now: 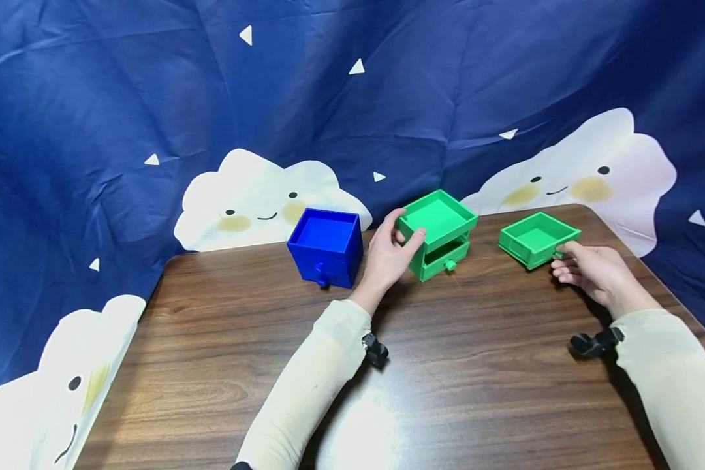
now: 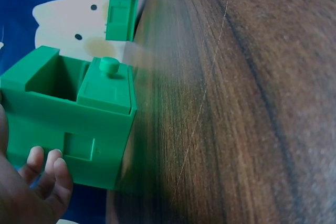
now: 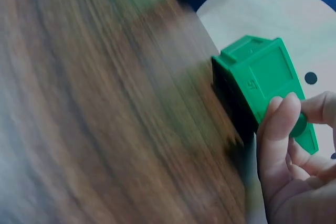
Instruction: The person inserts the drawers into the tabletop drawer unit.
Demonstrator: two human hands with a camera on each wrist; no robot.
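Observation:
A green mini drawer cabinet [image 1: 437, 222] stands toward the back of the table, with a tray-like top, a vacant upper slot and a knobbed lower drawer [image 1: 446, 262] in place. My left hand [image 1: 388, 251] grips the cabinet at its left side, thumb at the top front edge. To the right of it is a loose green drawer [image 1: 537, 235], hollow side up. Its round knob [image 3: 299, 125] is pinched between the thumb and fingers of my right hand [image 1: 593, 271]. Whether the drawer touches the table or hovers slightly above cannot be told.
A blue drawer cabinet [image 1: 326, 245] of similar shape stands left of my left hand, its knob facing forward. The wooden table [image 1: 223, 339] ends at a dark blue curtain [image 1: 388, 98] with cloud prints behind it.

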